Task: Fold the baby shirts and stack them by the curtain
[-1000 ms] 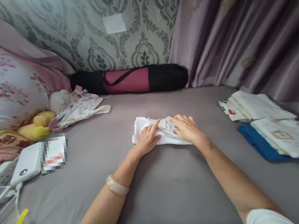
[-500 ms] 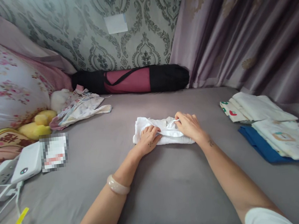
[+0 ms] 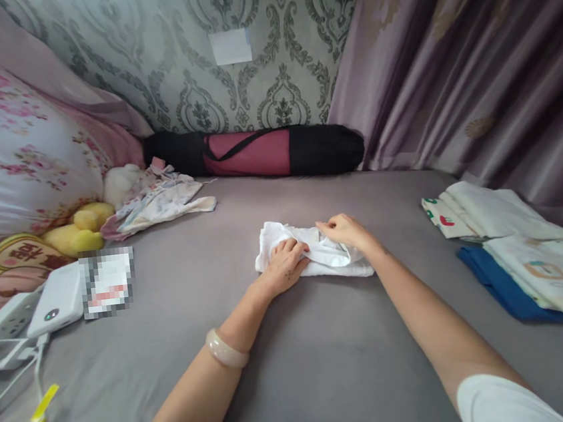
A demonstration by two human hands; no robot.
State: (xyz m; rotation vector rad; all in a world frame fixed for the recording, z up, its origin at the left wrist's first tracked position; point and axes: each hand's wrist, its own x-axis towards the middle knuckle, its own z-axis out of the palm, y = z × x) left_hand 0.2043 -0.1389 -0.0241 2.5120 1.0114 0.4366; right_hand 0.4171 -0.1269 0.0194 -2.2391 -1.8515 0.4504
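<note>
A folded white cloth (image 3: pixel 335 267), perhaps a garment, lies on the grey bed sheet in front of me. My left hand (image 3: pixel 287 262) rests on its left half, fingers laid along the fabric and slightly bent. On the far right side, my right hand (image 3: pixel 345 231) has thumb and fingers drawn together at the cloth's upper edge. Loose folds of the top layer bunch below that hand. Its fingertips are partly hidden, but they appear to pinch the fabric.
Folded clothes (image 3: pixel 508 214) lie at the right, with a blue piece (image 3: pixel 505 288) beneath. A long black and maroon bag (image 3: pixel 250 154) lies along the wall. At the left are crumpled clothes (image 3: pixel 160 207), plush toys (image 3: pixel 75 236), a white power bank (image 3: pixel 57 302) and cables (image 3: pixel 39 371).
My right hand has shifted left along the cloth's far edge, and the top layer's folds have changed shape below it. My left hand stays on the cloth. The view has turned slightly left.
</note>
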